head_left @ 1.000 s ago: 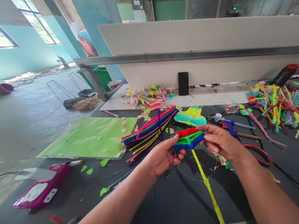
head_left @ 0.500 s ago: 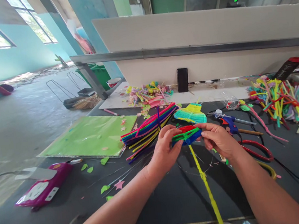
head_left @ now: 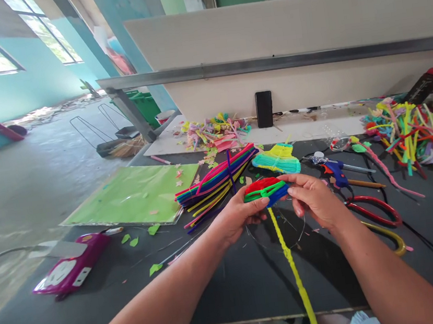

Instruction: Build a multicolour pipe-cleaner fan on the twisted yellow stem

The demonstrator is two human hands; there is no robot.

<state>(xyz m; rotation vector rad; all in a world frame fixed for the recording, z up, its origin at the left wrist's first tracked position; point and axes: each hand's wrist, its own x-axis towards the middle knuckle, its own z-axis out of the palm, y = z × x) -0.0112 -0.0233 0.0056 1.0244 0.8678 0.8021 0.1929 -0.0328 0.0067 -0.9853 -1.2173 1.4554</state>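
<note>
Between my two hands, above the dark table, is a small pipe-cleaner piece [head_left: 266,189] in red, green and blue. My left hand [head_left: 242,212] is closed on its left end, thumb along the near side. At the right end, my right hand [head_left: 310,195] pinches it with thumb and fingertips. A yellow pipe-cleaner stem [head_left: 291,260] hangs from beneath the piece past the table's front edge. Just behind lie a yellow and turquoise pipe-cleaner piece [head_left: 278,160] and a bundle of colourful pipe cleaners [head_left: 214,180]. A thin wire ring shows under my hands.
Red-handled scissors [head_left: 376,209] and a blue glue gun [head_left: 335,171] lie to the right, by a heap of pipe-cleaner scraps [head_left: 414,132]. Left are a green sheet [head_left: 134,196] and a purple device [head_left: 73,263]. A phone [head_left: 264,109] stands at the back.
My left hand has shifted slightly lower and tilted, thumb now flat along the near side, showing more of the red part. The right hand keeps its pinch. The camera view has shifted slightly.
</note>
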